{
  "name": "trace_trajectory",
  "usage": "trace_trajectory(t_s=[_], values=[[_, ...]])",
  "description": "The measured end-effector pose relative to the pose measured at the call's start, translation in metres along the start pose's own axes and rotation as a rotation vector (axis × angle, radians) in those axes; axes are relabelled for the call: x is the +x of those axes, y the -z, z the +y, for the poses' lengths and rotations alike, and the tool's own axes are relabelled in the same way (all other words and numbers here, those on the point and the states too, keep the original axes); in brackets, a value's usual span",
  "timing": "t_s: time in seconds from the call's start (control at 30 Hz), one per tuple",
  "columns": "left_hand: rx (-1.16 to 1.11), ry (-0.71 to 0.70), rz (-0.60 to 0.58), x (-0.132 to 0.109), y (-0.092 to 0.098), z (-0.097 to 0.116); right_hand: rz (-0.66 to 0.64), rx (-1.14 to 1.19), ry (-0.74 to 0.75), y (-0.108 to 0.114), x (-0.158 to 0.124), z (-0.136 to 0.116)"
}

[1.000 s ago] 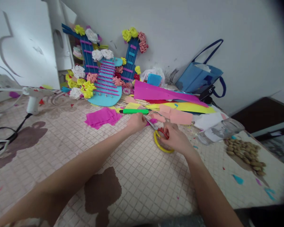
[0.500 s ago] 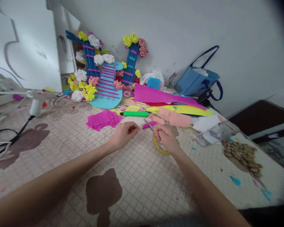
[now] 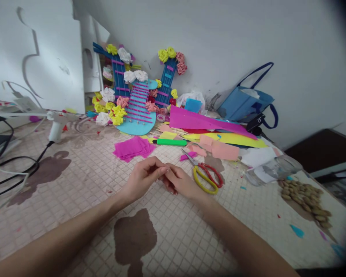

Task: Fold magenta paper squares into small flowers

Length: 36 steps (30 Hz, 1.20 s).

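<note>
Behind the scissors (image 3: 196, 166), a pale wall (image 3: 213, 34) rises above the bench (image 3: 175, 238), whose checked cover bears dark brown patches. Far left of and behind the scissors, a white panel (image 3: 54, 57) stands upright. Right of and behind them, a blue bag (image 3: 236, 104) leans near the wall. Immediately left of the scissors, left hand (image 3: 142, 179) and right hand (image 3: 181, 182) meet, fingers bent; whether either grips anything cannot be told. Scissors: flat on the bench, unheld. Behind them: green marker (image 3: 171, 142).
</note>
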State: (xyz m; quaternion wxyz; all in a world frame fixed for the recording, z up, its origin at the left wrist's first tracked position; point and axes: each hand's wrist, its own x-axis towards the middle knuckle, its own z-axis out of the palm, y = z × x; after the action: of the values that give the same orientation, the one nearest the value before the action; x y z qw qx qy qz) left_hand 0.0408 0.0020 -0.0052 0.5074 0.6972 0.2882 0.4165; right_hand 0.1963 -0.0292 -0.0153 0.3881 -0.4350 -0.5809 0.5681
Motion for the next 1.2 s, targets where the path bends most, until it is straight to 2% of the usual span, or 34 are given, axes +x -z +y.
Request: trace_trajectory(t_s=[0.2, 0.33, 0.57, 0.73, 0.87, 1.0, 1.1, 1.2], values=[[0.2, 0.029, 0.081, -0.007, -0.004, 0.012, -0.093, 0.142, -0.058, -0.013, -0.008, 0.004], [0.065, 0.057, -0.011, -0.007, -0.002, 0.008, -0.065, 0.222, -0.083, -0.009, -0.01, 0.005], [-0.085, 0.031, -0.128, -0.003, 0.01, 0.005, -0.183, 0.361, -0.232, -0.002, -0.015, 0.0], [0.111, -0.059, -0.202, -0.003, 0.016, 0.015, -0.294, 0.417, -0.309, -0.001, -0.02, -0.002], [0.287, -0.189, -0.187, -0.006, 0.016, 0.02, -0.371, 0.466, -0.326, -0.002, -0.021, -0.001], [0.301, -0.215, -0.17, -0.008, 0.014, 0.022, -0.463, 0.545, -0.293, 0.0, -0.02, 0.003], [0.275, -0.185, -0.188, -0.007, 0.015, 0.022, -0.517, 0.622, -0.293, 0.002, -0.02, 0.004], [0.298, -0.218, -0.226, -0.005, 0.02, 0.022, -0.54, 0.65, -0.306, 0.002, -0.02, 0.004]])
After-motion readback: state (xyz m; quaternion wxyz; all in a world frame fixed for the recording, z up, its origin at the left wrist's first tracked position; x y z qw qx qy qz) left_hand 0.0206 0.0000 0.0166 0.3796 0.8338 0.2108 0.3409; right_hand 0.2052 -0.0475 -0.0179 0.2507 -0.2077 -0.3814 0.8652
